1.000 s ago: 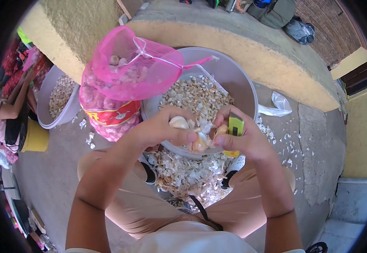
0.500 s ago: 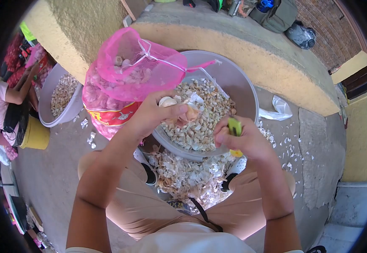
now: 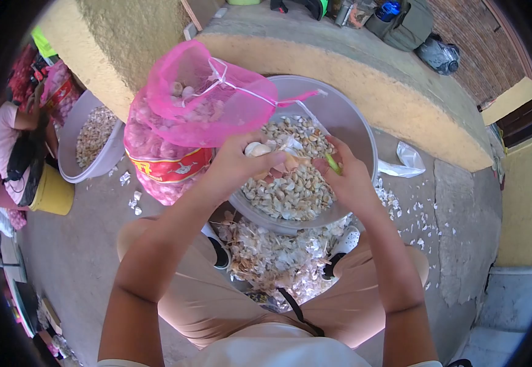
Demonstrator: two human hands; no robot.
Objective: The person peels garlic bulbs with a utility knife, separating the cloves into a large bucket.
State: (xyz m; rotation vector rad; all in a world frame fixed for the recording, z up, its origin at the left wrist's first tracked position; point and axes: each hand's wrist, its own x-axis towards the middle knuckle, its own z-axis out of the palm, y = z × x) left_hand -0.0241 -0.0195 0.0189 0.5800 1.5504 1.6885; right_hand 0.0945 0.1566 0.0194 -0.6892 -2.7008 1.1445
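Garlic with loose papery skin point(image 3: 258, 148) is held in my left hand point(image 3: 241, 162), over the left part of a grey basin point(image 3: 354, 128). Many separated cloves point(image 3: 293, 192) fill the basin. My right hand point(image 3: 346, 174) is closed around a small green-handled tool point(image 3: 333, 164) above the basin's right side; the tool's blade is not clear. Left of the basin stands a pink mesh bag point(image 3: 165, 147) of garlic bulbs, its top leaning over the rim.
Garlic skins point(image 3: 278, 257) are heaped between my feet. At the far left a person point(image 3: 12, 137) sits by another basin point(image 3: 104, 153) and a yellow bucket point(image 3: 53, 191). A raised ledge point(image 3: 363, 73) curves behind, and a plastic bag point(image 3: 407, 158) lies on the right floor.
My right hand has moved up, from the basin's lower right rim to its right inner side, with the green tool. My left hand still holds garlic in nearly the same place. The view has shifted slightly.
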